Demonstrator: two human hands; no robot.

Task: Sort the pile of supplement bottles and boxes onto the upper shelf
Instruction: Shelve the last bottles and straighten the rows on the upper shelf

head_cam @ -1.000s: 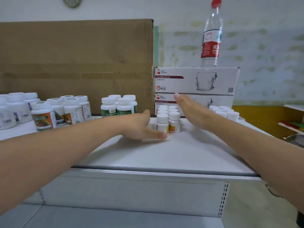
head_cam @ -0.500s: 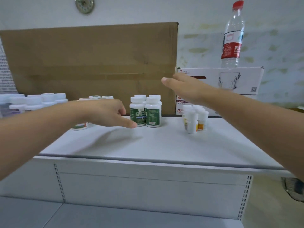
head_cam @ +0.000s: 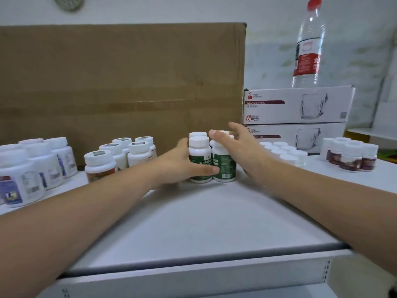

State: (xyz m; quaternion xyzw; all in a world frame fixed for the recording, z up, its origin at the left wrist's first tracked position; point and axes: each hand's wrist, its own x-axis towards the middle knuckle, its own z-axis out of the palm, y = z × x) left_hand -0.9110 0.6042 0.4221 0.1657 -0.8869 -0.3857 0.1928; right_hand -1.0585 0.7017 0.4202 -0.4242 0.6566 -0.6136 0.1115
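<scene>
White shelf (head_cam: 204,222) edge nearest, both arms reaching over it. Half a sec ago the hands were apart. Now they close on the green bottles (head_cam: 223,166), which stand just in front of the cardboard box (head_cam: 120,82), at its right end. Left hand (head_cam: 182,166) wraps them, thumb across the labels. Right hand (head_cam: 242,147), fingers spread, presses caps & side. Prob. squaring up this group.

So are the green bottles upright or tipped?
Upright. The green bottles stand on their bases on the shelf, caps on top.
</scene>
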